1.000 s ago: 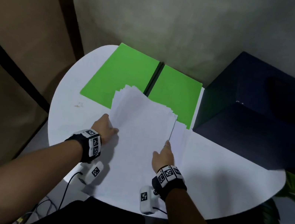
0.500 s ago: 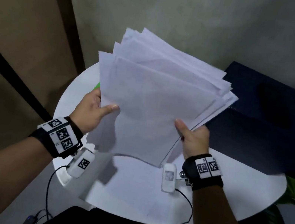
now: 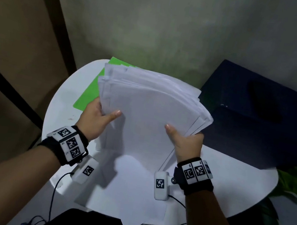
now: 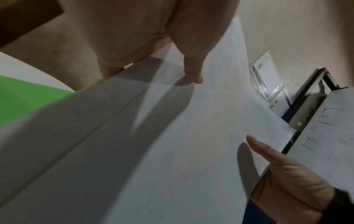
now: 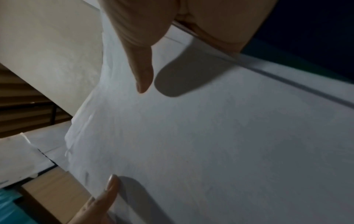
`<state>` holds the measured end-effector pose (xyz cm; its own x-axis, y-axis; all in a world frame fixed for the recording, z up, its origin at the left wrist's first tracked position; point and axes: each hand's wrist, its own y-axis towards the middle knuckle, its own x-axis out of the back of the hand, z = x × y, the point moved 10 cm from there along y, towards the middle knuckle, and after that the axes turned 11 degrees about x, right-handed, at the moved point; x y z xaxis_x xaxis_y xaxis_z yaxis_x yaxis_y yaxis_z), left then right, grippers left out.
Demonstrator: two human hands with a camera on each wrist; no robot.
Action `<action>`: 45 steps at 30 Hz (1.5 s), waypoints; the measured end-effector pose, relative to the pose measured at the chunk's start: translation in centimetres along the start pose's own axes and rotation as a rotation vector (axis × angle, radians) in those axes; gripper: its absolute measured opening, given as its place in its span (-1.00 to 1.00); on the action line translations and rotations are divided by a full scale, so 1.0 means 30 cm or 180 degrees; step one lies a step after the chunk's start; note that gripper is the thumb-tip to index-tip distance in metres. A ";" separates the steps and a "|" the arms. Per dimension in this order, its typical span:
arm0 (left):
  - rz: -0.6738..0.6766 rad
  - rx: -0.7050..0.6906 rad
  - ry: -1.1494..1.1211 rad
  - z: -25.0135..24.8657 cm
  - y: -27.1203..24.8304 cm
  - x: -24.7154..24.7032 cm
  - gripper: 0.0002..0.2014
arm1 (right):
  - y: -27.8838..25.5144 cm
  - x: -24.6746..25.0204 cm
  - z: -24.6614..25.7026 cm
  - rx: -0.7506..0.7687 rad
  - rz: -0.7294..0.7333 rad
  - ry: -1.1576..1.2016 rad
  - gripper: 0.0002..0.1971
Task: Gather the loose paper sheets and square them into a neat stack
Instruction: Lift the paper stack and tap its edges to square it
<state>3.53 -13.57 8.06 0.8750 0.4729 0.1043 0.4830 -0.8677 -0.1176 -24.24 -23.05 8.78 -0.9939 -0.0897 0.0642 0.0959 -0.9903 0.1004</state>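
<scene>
Above the round white table (image 3: pixel 229 185), your paper sheets (image 3: pixel 149 116) tilt upright, long axis running away from you, far edges fanned. Your left hand (image 3: pixel 96 118) and right hand (image 3: pixel 188 141) each pinch a near side, thumbs on top.

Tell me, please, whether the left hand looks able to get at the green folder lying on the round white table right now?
Probably not as things stand: the left hand grips the fanned bundle of white paper sheets together with the right hand, and the bundle hangs over most of the green folder; only its left part shows.
</scene>
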 end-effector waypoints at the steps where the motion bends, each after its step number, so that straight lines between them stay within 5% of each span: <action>1: -0.0038 0.0013 0.0034 -0.009 0.008 0.000 -0.66 | 0.003 0.002 0.009 0.0020 -0.0068 0.0074 -0.54; 5: 0.0026 0.0062 -0.0453 -0.036 0.021 0.039 -0.60 | 0.036 0.033 0.101 0.0443 -0.0027 0.0324 -0.47; 9: 0.0351 -0.0077 -0.0077 -0.060 0.002 -0.015 -0.59 | 0.052 0.025 0.118 0.0648 0.0307 0.0335 -0.21; 12: 0.0439 -0.0132 0.0078 -0.045 0.009 -0.051 -0.59 | 0.053 0.028 0.095 0.0671 0.0181 0.0262 -0.24; 15: 0.0186 -0.0057 0.0383 -0.002 0.026 -0.034 -0.77 | 0.031 0.002 0.023 0.0430 0.0243 -0.0028 -0.48; 18: -0.0330 -0.0237 0.0522 -0.052 0.027 -0.017 -0.93 | 0.026 0.000 0.000 -0.0105 -0.0162 -0.0063 -0.22; 20: -0.0671 -0.0269 0.0393 -0.069 0.027 0.000 -0.87 | 0.031 0.009 0.033 0.0009 -0.0355 0.0095 -0.51; 23: -0.0532 -0.0112 0.0478 0.026 0.033 -0.022 -0.82 | 0.024 0.003 0.003 0.0173 -0.0151 -0.0427 -0.75; 25: -0.0332 0.0050 0.0986 0.128 0.027 -0.059 -0.76 | -0.006 0.041 -0.185 -0.0352 0.0135 -0.1505 -0.45; 28: -0.0439 0.0230 0.0987 0.168 0.040 -0.043 -0.72 | -0.157 0.252 -0.512 -0.2044 0.0192 -0.3241 0.16; 30: -0.0531 0.0104 0.1031 0.114 0.053 -0.019 -0.81 | -0.255 0.306 -0.616 -0.2600 0.0172 -0.3366 0.32; 34: -0.0622 0.0181 0.0703 0.073 0.083 0.105 -0.96 | -0.244 0.279 -0.644 -0.2048 0.0115 -0.3396 0.30; 38: -0.0664 0.0300 0.0578 0.101 0.095 0.216 -0.95 | -0.179 0.216 -0.635 -0.1308 0.0712 -0.3318 0.26; 41: -0.0653 0.0357 0.0387 0.128 0.076 0.239 -0.98 | -0.207 0.245 -0.622 -0.1782 0.0419 -0.3451 0.34; 45: -0.0558 0.0505 0.0135 0.166 0.063 0.241 -0.98 | -0.231 0.156 -0.631 -0.1989 0.0652 -0.3419 0.38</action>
<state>10.96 -11.03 3.66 0.7767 0.6043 0.1777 0.6296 -0.7365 -0.2474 -30.59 -18.60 -10.42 -0.3900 -0.4066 0.8262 -0.0912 -0.8758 -0.4740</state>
